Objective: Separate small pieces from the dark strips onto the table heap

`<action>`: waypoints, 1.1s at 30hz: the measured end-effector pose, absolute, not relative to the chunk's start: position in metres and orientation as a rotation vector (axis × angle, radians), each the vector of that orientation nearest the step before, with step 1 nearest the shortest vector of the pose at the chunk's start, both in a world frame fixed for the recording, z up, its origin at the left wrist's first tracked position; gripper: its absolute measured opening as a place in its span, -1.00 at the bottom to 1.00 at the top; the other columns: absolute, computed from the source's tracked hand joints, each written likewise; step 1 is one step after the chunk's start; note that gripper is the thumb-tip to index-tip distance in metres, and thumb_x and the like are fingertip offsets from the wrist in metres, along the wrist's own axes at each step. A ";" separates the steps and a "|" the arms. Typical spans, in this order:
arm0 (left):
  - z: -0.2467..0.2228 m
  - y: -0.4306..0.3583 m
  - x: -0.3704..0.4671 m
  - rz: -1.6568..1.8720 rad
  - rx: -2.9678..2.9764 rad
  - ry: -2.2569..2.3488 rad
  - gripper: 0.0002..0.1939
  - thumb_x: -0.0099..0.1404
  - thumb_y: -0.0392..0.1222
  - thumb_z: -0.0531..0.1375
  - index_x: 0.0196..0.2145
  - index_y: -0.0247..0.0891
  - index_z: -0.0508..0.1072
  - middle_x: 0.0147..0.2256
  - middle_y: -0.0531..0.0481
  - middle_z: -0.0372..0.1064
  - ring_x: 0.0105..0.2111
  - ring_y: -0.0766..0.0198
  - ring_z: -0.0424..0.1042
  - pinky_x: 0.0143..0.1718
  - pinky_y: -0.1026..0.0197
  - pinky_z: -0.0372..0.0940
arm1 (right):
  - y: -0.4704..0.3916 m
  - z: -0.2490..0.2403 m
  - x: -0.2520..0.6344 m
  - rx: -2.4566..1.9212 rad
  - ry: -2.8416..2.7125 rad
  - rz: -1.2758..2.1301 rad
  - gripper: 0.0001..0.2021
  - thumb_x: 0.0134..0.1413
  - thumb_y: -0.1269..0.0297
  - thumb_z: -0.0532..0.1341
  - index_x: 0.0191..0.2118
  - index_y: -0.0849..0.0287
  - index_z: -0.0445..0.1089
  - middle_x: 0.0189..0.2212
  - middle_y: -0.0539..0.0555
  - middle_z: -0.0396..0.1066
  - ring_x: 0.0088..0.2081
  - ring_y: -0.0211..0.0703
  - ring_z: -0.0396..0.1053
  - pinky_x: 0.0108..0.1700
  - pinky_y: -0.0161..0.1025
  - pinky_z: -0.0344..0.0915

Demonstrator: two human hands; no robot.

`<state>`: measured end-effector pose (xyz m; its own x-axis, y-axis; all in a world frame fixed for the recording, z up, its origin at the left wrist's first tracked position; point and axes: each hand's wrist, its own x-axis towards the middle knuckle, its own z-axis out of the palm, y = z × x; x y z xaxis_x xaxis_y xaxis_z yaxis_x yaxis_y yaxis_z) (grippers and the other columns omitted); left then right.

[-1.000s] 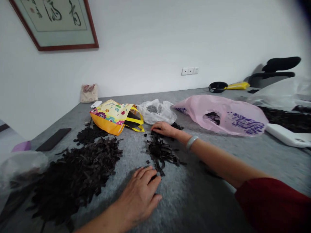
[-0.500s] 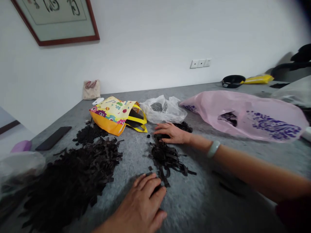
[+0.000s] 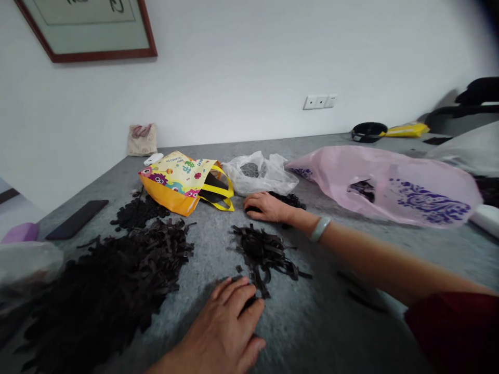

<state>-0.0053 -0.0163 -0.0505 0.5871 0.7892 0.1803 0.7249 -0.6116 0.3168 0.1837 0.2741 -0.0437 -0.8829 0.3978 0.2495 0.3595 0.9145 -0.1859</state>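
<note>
My left hand (image 3: 224, 324) lies on the grey table (image 3: 210, 254) with its fingers stretched out and slightly bent. A dark gap shows between thumb and forefinger; whether a black piece is under it I cannot tell. Just beyond its fingertips is a small heap of black strap-like strips (image 3: 267, 249). My right hand (image 3: 267, 206), a pale bangle on the wrist, rests palm down behind that heap, its fingers bent with a dark gap beside the thumb. Small black pieces (image 3: 290, 200) lie beside it, partly hidden. A large pile of black strips (image 3: 117, 280) spreads on the left.
Behind my right hand sits a white plastic bag (image 3: 273, 176) with grey contents. A yellow cartoon bag (image 3: 183, 182) stands near small black round pieces (image 3: 138, 212). A pink bag (image 3: 390, 182) fills the right side. A dark flat case (image 3: 78, 219) lies left; a black bowl (image 3: 368, 132) is at the back.
My right hand has slid back and left, away from the strip heap, and its fingers have drawn together. The small black piece near its fingertips is now out of sight. My left hand has stayed put.
</note>
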 end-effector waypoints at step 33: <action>-0.047 -0.021 -0.002 0.531 2.731 1.324 -0.57 0.33 -0.14 0.25 0.10 -0.35 0.39 0.08 -0.24 0.38 0.14 -0.10 0.34 0.15 -0.18 0.31 | 0.099 -0.063 0.261 -0.983 -2.603 0.140 -0.35 0.31 -0.09 0.11 0.35 0.20 0.12 0.30 0.34 0.14 0.28 0.20 0.21 0.27 0.15 0.25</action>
